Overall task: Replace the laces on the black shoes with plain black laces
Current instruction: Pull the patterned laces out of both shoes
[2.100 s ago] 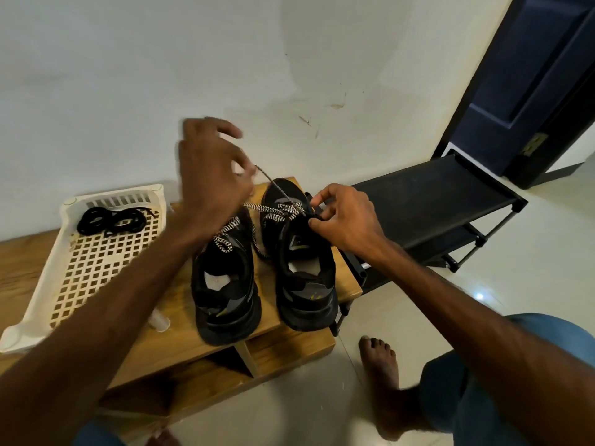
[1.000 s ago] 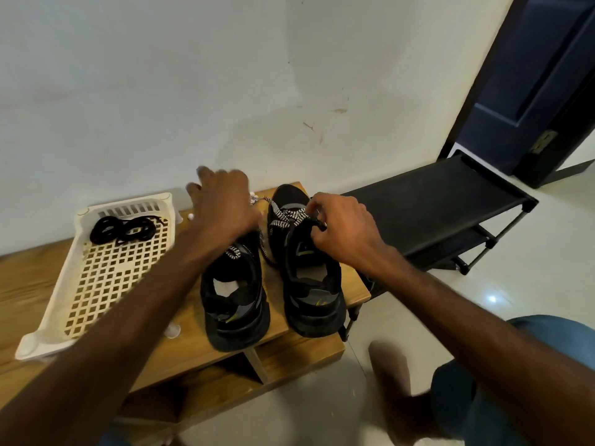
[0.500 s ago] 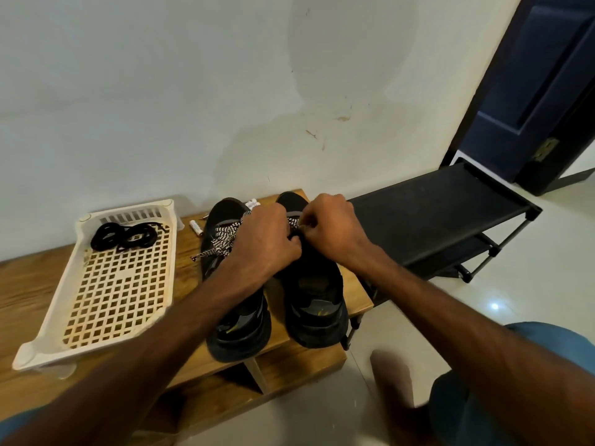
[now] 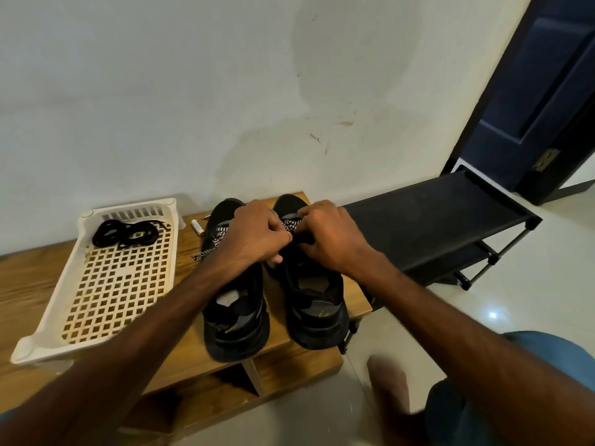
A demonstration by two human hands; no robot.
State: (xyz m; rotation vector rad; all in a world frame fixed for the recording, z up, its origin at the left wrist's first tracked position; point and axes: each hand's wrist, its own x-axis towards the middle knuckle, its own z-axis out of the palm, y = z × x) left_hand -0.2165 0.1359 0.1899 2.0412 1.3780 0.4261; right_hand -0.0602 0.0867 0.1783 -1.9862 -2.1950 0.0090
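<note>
Dim, soft indoor light with a cool grey cast; the wall (image 4: 193, 91) is evenly lit, mottled by faint darker patches; brightest is the glossy floor (image 4: 531, 284) at right, carrying one small glare spot (image 4: 492, 315); the door (image 4: 531, 91) sinks to near black; the shoes (image 4: 238, 310) lose detail in their dark uppers; soft shadow fills the shelf (image 4: 225, 381) under the bench (image 4: 22, 284); the patterned lace (image 4: 286, 225) at centre is sharp; the foot (image 4: 389, 384) at the bottom is smeared with blur; wide-angle bending tilts the door and swells the forearms (image 4: 96, 365) at the lower corners.
</note>
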